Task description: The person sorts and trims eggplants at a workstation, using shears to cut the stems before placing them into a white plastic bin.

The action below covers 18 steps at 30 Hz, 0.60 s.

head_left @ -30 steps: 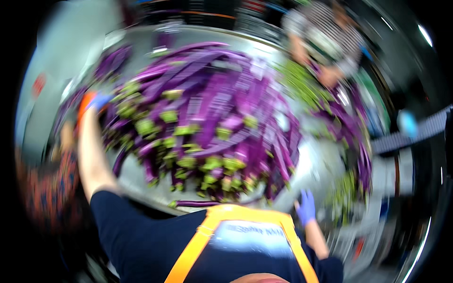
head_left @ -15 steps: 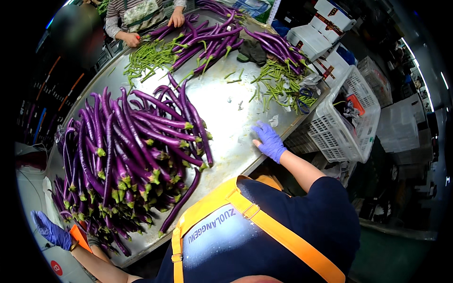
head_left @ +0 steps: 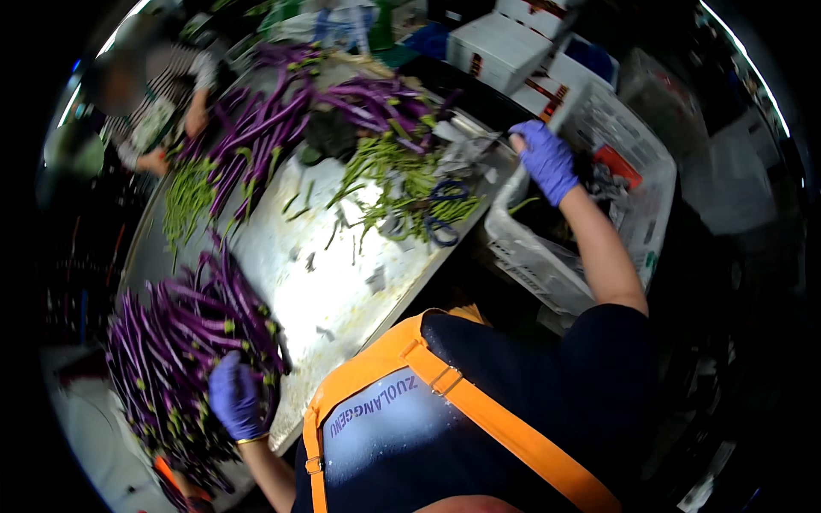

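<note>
My left hand (head_left: 234,400), in a purple glove, is over the front edge of the big heap of long purple eggplants (head_left: 162,359). Its fingers are smeared by motion, so their grip does not show. My right hand (head_left: 547,162), gloved the same way, is raised at the table's right edge with its fingers curled closed. A crumpled grey sheet, perhaps plastic (head_left: 466,150), reaches toward those fingertips, but what they hold is unclear. Below it, blue-handled scissors (head_left: 441,231) lie beside a pile of green beans (head_left: 385,175).
Across the metal table (head_left: 321,282), a person (head_left: 158,103) works by more green beans (head_left: 186,201) and eggplants (head_left: 265,120). A dark cloth (head_left: 329,135) lies between piles. Right of the table stand a white crate (head_left: 650,171) and white boxes (head_left: 500,51).
My view has swung to the right. My left hand has come in from the far left to the eggplant heap. My right hand has left the tabletop, moved up and right, and closed.
</note>
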{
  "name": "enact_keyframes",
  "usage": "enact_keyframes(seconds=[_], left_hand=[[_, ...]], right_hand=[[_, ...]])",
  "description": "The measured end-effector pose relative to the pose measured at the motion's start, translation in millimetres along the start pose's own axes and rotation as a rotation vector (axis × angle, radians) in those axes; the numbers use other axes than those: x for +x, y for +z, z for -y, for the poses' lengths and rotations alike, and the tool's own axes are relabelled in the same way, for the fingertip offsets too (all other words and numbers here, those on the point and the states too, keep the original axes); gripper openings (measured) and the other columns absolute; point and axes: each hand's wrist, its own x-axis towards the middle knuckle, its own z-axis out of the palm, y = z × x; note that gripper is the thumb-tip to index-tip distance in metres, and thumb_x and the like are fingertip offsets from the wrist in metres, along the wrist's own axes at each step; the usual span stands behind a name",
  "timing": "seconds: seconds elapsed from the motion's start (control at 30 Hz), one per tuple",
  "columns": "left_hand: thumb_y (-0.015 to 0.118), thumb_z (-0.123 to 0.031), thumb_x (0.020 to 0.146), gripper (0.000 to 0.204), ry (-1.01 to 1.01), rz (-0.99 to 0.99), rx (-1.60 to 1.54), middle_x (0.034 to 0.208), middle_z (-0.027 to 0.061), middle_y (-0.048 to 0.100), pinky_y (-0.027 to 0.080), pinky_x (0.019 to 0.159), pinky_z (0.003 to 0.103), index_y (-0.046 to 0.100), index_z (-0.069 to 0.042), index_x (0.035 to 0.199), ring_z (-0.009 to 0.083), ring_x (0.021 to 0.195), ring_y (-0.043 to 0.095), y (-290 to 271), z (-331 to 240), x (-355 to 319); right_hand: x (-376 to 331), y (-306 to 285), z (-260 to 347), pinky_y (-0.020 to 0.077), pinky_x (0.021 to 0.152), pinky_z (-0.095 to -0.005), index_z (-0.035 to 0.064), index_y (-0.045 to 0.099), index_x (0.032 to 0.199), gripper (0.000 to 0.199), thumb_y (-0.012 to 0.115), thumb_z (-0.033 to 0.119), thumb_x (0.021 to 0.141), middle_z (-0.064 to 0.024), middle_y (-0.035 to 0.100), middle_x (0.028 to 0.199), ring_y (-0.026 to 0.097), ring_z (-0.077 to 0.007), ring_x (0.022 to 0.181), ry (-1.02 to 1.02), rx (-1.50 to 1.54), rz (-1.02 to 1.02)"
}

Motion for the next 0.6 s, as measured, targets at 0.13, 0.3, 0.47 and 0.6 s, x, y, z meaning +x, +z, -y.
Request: enact_keyframes(seconds=[0.13, 0.3, 0.47, 0.6], left_hand=[[0.073, -0.007, 0.090, 0.022, 0.055, 0.267, -0.116, 0.108, 0.0139, 0.074, 0.057, 0.088, 0.038, 0.072, -0.008, 0.112, 0.0309, 0.099, 0.072, 95, -81, 33], [0.076, -0.003, 0.086, 0.027, 0.299, 0.439, -0.311, 0.106, 0.0132, 0.075, 0.058, 0.084, 0.038, 0.072, -0.008, 0.112, 0.0309, 0.095, 0.073, 134, -170, 115], [0.075, -0.005, 0.087, 0.024, 0.471, 0.602, -0.367, 0.104, 0.0120, 0.075, 0.058, 0.082, 0.038, 0.072, -0.010, 0.111, 0.0314, 0.093, 0.073, 193, -209, 159], [0.074, -0.008, 0.089, 0.023, 0.578, 0.705, -0.409, 0.103, 0.0117, 0.075, 0.058, 0.081, 0.039, 0.073, -0.011, 0.111, 0.0311, 0.091, 0.072, 219, -235, 171]], right_hand=[[-12, -47, -219, 0.0539, 0.094, -0.0462, 0.0106, 0.072, 0.115, 0.036, 0.063, 0.039, 0.095, -0.0174, 0.073, 0.111, 0.069, -0.0369, 0.107, 0.506, -0.540, 0.395], [-133, -46, -379, 0.0473, 0.108, -0.0422, 0.0119, 0.056, 0.147, 0.065, 0.074, 0.027, 0.086, -0.0220, 0.063, 0.136, 0.062, -0.0340, 0.125, 0.496, -0.374, 0.774], [-107, -5, -316, 0.0383, 0.118, -0.0440, 0.0160, 0.032, 0.161, 0.089, 0.077, 0.021, 0.084, -0.0241, 0.030, 0.164, 0.036, -0.0382, 0.150, 0.550, -0.160, 0.120], [-87, 7, -290, 0.0527, 0.099, -0.0467, 0.0079, 0.062, 0.133, 0.053, 0.071, 0.026, 0.085, -0.0259, 0.064, 0.131, 0.063, -0.0417, 0.118, 0.648, -0.124, 0.434]])
